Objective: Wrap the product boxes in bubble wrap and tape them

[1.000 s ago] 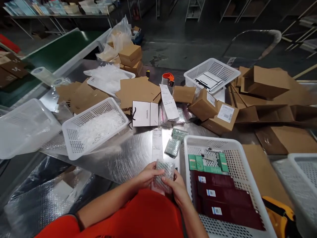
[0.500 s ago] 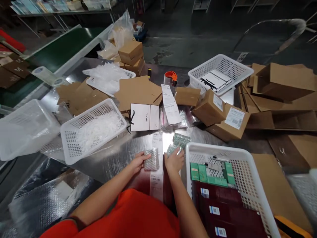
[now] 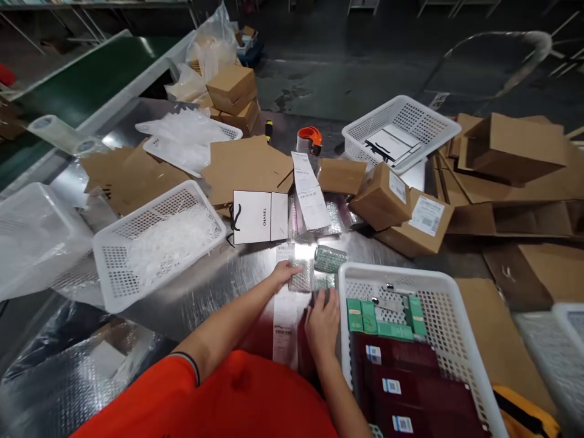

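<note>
My left hand (image 3: pixel 283 275) pinches the left edge of a bubble-wrapped packet (image 3: pixel 302 277) over the steel table. Close by on the right, my right hand (image 3: pixel 323 319) has its fingers spread, the tips at the near edge of a green bubble-wrapped packet (image 3: pixel 324 281). A second green packet in bubble wrap (image 3: pixel 331 258) lies just beyond that one. Beneath my hands runs a long printed paper slip (image 3: pixel 283 328), partly covered. Past the packets stands or lies a white paper bag (image 3: pixel 260 216) with black handles; I cannot tell which.
Right of my hands is a white basket (image 3: pixel 401 271) with green boxes and dark red boxes. To the left, another basket (image 3: pixel 103 267) holds white paper shreds. Cardboard boxes (image 3: pixel 381 196), printed slips (image 3: pixel 310 191) and an orange tape dispenser (image 3: pixel 310 139) are farther back.
My left hand has carried its packet forward and right, beside the green ones. My right hand has let go of the nearer green packet and drawn back slightly. The view has shifted a little.
</note>
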Demonstrator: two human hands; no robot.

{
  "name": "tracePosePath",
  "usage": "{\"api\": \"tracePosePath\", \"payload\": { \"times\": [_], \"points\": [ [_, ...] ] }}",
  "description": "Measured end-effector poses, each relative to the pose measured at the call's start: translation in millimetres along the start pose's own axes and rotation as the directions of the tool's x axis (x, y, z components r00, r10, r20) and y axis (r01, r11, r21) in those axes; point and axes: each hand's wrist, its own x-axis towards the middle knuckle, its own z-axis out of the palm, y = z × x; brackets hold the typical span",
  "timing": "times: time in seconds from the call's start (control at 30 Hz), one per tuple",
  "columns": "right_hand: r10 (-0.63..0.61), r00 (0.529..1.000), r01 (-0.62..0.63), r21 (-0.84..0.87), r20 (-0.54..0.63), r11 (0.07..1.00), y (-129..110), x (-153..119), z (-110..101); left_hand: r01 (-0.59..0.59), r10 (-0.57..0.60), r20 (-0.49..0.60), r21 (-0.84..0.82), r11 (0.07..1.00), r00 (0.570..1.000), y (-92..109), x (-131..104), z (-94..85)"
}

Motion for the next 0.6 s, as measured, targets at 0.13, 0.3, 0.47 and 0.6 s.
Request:
{"api": "tracePosePath", "payload": {
  "times": [0.13, 0.3, 0.47, 0.6],
  "points": [
    [-0.130, 0.992, 0.130, 0.000, 0.004, 0.992, 0, -40, -27, -0.099, 0.135, -0.059, 0.416, 0.904, 0.989, -3, 3, 3.5],
    [-0.150, 0.959, 0.136, -0.074, -0.241, 0.988, 34, -42, -99, -0.215, 0.304, 0.047, 0.809, 0.548, 0.952, -12, -4, -14.2],
    [0.042, 0.975, -0.092, -0.223, -0.218, 0.970, 117, 14, -173, -0.269, 0.403, 0.070, 0.844, 0.464, 0.913, -45, -26, -54.8],
    [0.105, 0.973, -0.017, -0.388, 0.208, 0.922, 145, 61, -177, -0.283, 0.349, 0.168, 0.907, 0.312, 0.922, -88, -53, -80.3]
  ]
}}
